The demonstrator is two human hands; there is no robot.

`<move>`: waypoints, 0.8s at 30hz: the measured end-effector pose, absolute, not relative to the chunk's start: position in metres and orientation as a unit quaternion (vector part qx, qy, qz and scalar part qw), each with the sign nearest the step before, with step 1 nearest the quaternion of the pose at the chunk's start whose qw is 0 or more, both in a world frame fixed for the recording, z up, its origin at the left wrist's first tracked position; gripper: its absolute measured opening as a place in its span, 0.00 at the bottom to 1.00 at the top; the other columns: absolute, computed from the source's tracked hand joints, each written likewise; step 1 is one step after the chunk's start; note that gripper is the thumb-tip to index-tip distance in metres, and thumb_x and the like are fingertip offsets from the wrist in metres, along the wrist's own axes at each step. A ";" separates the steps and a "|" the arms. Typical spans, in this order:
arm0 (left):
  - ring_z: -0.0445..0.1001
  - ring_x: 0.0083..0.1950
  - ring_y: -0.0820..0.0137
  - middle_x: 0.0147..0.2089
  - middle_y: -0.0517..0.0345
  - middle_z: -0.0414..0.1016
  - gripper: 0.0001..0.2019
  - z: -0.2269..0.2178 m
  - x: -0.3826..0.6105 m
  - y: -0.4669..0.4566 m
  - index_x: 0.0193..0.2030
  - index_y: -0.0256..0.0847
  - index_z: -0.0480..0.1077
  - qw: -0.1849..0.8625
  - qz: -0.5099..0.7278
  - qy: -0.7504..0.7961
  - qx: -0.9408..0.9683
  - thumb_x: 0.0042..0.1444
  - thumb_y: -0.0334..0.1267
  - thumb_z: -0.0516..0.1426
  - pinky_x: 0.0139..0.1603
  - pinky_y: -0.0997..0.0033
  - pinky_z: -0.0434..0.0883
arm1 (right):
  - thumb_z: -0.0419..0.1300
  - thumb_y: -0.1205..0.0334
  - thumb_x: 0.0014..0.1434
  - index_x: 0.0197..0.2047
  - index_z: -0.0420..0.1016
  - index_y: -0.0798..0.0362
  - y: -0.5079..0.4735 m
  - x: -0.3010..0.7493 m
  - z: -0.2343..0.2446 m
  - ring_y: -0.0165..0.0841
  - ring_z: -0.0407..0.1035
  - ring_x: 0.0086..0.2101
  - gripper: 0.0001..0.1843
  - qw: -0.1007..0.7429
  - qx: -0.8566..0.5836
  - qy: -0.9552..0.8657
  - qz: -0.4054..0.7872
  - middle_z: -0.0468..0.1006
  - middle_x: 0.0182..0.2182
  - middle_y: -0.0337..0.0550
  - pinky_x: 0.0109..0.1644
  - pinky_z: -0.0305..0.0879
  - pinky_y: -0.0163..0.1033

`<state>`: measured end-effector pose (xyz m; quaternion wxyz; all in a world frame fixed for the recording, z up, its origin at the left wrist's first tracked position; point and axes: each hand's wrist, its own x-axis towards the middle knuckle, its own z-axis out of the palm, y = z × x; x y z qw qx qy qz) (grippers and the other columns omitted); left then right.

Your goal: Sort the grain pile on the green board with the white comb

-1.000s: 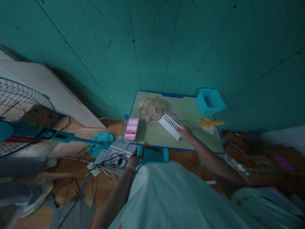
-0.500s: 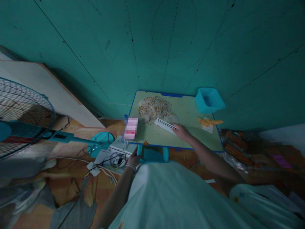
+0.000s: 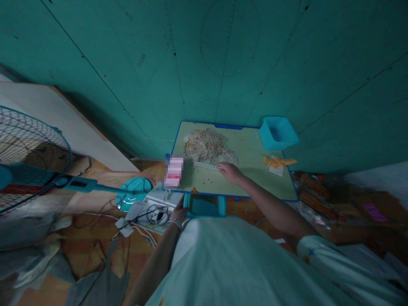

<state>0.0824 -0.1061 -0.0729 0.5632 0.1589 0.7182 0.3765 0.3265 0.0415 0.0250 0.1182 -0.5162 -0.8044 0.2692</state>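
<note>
My right hand is closed on one end of a white slotted strip, now seen almost edge-on. The strip lies along the near side of a heap of white grains mixed with orange-brown kernels on a small pale table with a blue rim. A few loose kernels lie on the near side of the strip. My left hand grips the left side of a blue basin held against my body just below the table's front edge. Its fingers are partly hidden.
A second blue basin stands at the table's back right, with an orange cloth in front of it. A pixelated pink item is at the left edge. A fan and cables are to the left; a green wall is behind.
My right hand has moved left and turned the strip from showing its slotted face to nearly edge-on, beside the heap. More loose kernels show in front. My left hand stays on the basin.
</note>
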 end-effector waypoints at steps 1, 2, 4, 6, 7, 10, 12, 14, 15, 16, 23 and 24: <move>0.64 0.19 0.76 0.13 0.67 0.64 0.08 -0.073 0.082 -0.106 0.16 0.39 0.64 0.559 0.369 0.724 0.167 0.28 0.23 0.56 0.23 0.77 0.64 | 0.51 0.68 0.60 0.50 0.73 0.50 0.042 0.322 0.024 0.34 0.69 0.46 0.17 0.116 -0.505 -0.812 0.268 0.76 0.47 0.46 0.50 0.63 0.39; 0.64 0.20 0.76 0.13 0.67 0.64 0.08 -0.074 0.081 -0.106 0.16 0.39 0.64 0.555 0.360 0.730 0.173 0.28 0.23 0.57 0.23 0.77 0.63 | 0.52 0.68 0.59 0.50 0.73 0.50 0.043 0.318 0.022 0.34 0.69 0.45 0.17 0.114 -0.495 -0.819 0.267 0.76 0.46 0.46 0.50 0.63 0.39; 0.65 0.20 0.75 0.13 0.67 0.64 0.08 -0.075 0.081 -0.107 0.16 0.39 0.64 0.549 0.350 0.738 0.180 0.28 0.24 0.57 0.22 0.77 0.63 | 0.53 0.69 0.59 0.49 0.74 0.49 0.045 0.311 0.019 0.34 0.70 0.45 0.17 0.113 -0.472 -0.832 0.267 0.77 0.45 0.45 0.50 0.63 0.38; 0.65 0.20 0.75 0.13 0.66 0.64 0.07 -0.076 0.080 -0.109 0.16 0.39 0.64 0.543 0.353 0.740 0.180 0.28 0.24 0.57 0.22 0.77 0.63 | 0.53 0.70 0.59 0.48 0.74 0.49 0.046 0.309 0.017 0.33 0.70 0.45 0.17 0.118 -0.454 -0.841 0.270 0.76 0.45 0.45 0.50 0.63 0.38; 0.65 0.20 0.75 0.14 0.66 0.64 0.07 -0.077 0.080 -0.109 0.16 0.39 0.64 0.542 0.355 0.740 0.179 0.28 0.25 0.57 0.22 0.77 0.63 | 0.53 0.71 0.59 0.48 0.74 0.49 0.046 0.308 0.015 0.33 0.70 0.45 0.17 0.121 -0.446 -0.844 0.273 0.76 0.46 0.45 0.50 0.63 0.38; 0.64 0.20 0.75 0.14 0.65 0.64 0.07 -0.077 0.080 -0.110 0.16 0.38 0.64 0.540 0.350 0.747 0.165 0.28 0.24 0.56 0.22 0.77 0.62 | 0.52 0.72 0.58 0.47 0.75 0.50 0.046 0.312 0.013 0.33 0.70 0.45 0.17 0.124 -0.433 -0.847 0.285 0.76 0.46 0.45 0.50 0.63 0.38; 0.64 0.20 0.75 0.14 0.65 0.64 0.07 -0.076 0.081 -0.110 0.16 0.38 0.64 0.544 0.352 0.747 0.148 0.27 0.24 0.56 0.22 0.76 0.62 | 0.53 0.72 0.58 0.47 0.75 0.51 0.045 0.316 0.013 0.33 0.70 0.45 0.16 0.122 -0.422 -0.849 0.295 0.76 0.46 0.45 0.50 0.63 0.39; 0.65 0.20 0.74 0.14 0.65 0.64 0.08 -0.071 0.082 -0.110 0.16 0.38 0.64 0.551 0.370 0.736 0.132 0.26 0.23 0.56 0.23 0.76 0.63 | 0.54 0.71 0.58 0.47 0.75 0.52 0.043 0.321 0.014 0.33 0.70 0.45 0.16 0.123 -0.413 -0.850 0.303 0.77 0.45 0.45 0.50 0.63 0.39; 0.66 0.21 0.74 0.14 0.65 0.64 0.08 -0.069 0.083 -0.110 0.16 0.38 0.64 0.555 0.380 0.729 0.125 0.26 0.23 0.56 0.23 0.76 0.64 | 0.54 0.71 0.58 0.47 0.74 0.52 0.042 0.323 0.015 0.33 0.70 0.44 0.15 0.124 -0.411 -0.850 0.307 0.77 0.44 0.46 0.50 0.63 0.39; 0.66 0.21 0.73 0.14 0.65 0.65 0.08 -0.066 0.084 -0.109 0.16 0.39 0.64 0.559 0.386 0.724 0.120 0.25 0.23 0.56 0.23 0.75 0.64 | 0.54 0.71 0.58 0.47 0.74 0.53 0.041 0.325 0.016 0.33 0.70 0.44 0.15 0.124 -0.412 -0.849 0.308 0.77 0.44 0.46 0.49 0.63 0.39; 0.67 0.22 0.71 0.14 0.64 0.66 0.08 -0.058 0.091 -0.106 0.17 0.39 0.65 0.566 0.384 0.716 0.141 0.27 0.24 0.57 0.24 0.75 0.65 | 0.54 0.71 0.57 0.45 0.76 0.53 0.024 0.337 0.023 0.33 0.70 0.44 0.15 0.112 -0.405 -0.852 0.312 0.77 0.43 0.47 0.48 0.63 0.38; 0.68 0.22 0.71 0.15 0.63 0.66 0.08 -0.058 0.091 -0.105 0.17 0.39 0.65 0.566 0.378 0.717 0.151 0.27 0.24 0.57 0.24 0.74 0.65 | 0.53 0.72 0.57 0.45 0.76 0.53 0.022 0.338 0.025 0.33 0.70 0.43 0.15 0.109 -0.404 -0.852 0.314 0.77 0.43 0.47 0.48 0.63 0.38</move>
